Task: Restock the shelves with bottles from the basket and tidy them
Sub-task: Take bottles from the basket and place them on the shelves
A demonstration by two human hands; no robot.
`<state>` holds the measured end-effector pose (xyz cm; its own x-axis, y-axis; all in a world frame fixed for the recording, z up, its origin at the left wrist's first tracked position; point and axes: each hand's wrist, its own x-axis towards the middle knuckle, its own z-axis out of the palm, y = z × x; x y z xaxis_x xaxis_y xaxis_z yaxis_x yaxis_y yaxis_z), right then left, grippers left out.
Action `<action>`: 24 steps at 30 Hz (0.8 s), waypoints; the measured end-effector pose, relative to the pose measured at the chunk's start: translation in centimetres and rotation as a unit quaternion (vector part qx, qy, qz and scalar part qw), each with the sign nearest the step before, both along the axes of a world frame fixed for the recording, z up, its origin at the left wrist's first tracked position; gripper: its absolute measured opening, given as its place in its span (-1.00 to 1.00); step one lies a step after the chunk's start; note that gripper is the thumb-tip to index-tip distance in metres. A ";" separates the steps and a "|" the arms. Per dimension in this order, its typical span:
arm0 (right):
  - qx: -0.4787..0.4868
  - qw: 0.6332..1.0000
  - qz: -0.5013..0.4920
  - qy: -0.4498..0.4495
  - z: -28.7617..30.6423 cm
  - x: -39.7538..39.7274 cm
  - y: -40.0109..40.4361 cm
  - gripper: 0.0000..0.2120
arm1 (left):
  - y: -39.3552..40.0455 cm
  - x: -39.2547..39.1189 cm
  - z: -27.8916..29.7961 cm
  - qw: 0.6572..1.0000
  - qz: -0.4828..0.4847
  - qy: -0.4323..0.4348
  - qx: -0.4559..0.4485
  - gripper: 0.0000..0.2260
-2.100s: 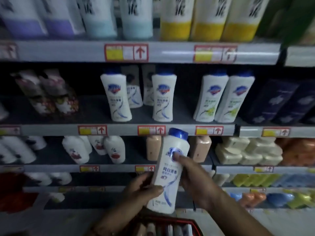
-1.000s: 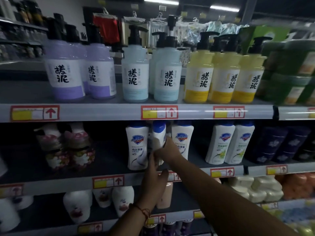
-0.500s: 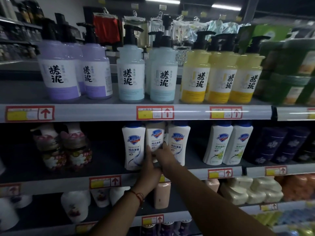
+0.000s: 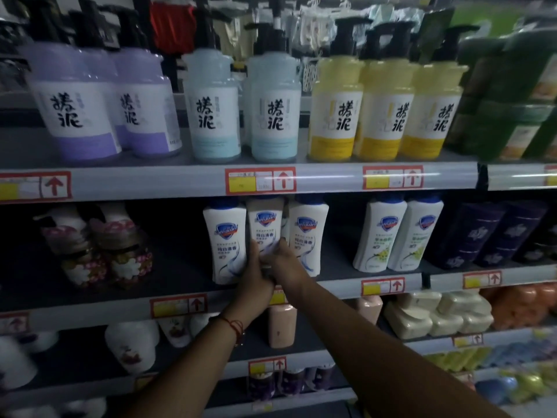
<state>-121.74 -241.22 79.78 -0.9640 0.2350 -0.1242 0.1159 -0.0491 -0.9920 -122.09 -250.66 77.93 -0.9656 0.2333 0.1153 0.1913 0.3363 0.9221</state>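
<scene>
From the head camera, a dim shop aisle faces us: grey metal shelves stacked in tiers, each front rail carrying red-framed price tags (image 4: 260, 181) with yellow patches and up-arrows. On the top shelf (image 4: 328, 176) stand pump bottles in three colours, purple (image 4: 77, 116) on the left, pale blue (image 4: 212, 116) in the middle, yellow (image 4: 333, 116) to the right, with green packs (image 4: 509, 95) beyond them. Clothing on hangers (image 4: 171, 28) shows behind, blurred. Lower tiers hold round white bottles (image 4: 131, 346), a peach bottle (image 4: 281, 325), cream soap packs (image 4: 434, 315) and orange ones at the far right.

On the middle shelf (image 4: 90, 304) a white bottle with a blue cap (image 4: 265, 224) stands upright, squeezed between two matching white bottles (image 4: 224, 242) and touching both. The left hand (image 4: 254, 274), a red thread at its wrist, grips its lower left side; the right hand (image 4: 284, 260) clasps its lower right, fingers curled onto the label. Two green-print white bottles (image 4: 398, 233) stand apart to the right, dark purple bottles (image 4: 482, 233) past them, floral bottles (image 4: 99, 245) to the left.

Two seconds ago this bottle was held low in front of the shelves above a red basket; half a second ago it was already in the gap, and it sits there now with both hands lower on its body.
</scene>
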 end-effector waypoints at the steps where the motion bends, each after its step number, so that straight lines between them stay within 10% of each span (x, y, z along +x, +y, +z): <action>1: -0.005 1.000 0.008 0.003 0.2 0.6 0.2 -0.61 | -0.4 0.4 0.2 1.000 -0.008 0.012 0.001 -0.39; 10: 0.137 0.989 0.027 -0.046 -7.1 14.7 6.0 -0.82 | -4.9 10.2 -10.1 0.985 -0.116 0.000 -0.129 -0.51; 18: 0.182 0.905 0.017 -0.384 -29.8 29.6 11.0 -0.90 | -6.2 19.6 -32.7 0.897 -0.205 -0.287 -0.266 -0.18; 24: 0.066 0.830 0.026 -0.552 -41.0 35.6 11.6 -0.80 | -3.6 23.4 -41.7 0.818 -0.234 -0.382 -0.361 -0.47</action>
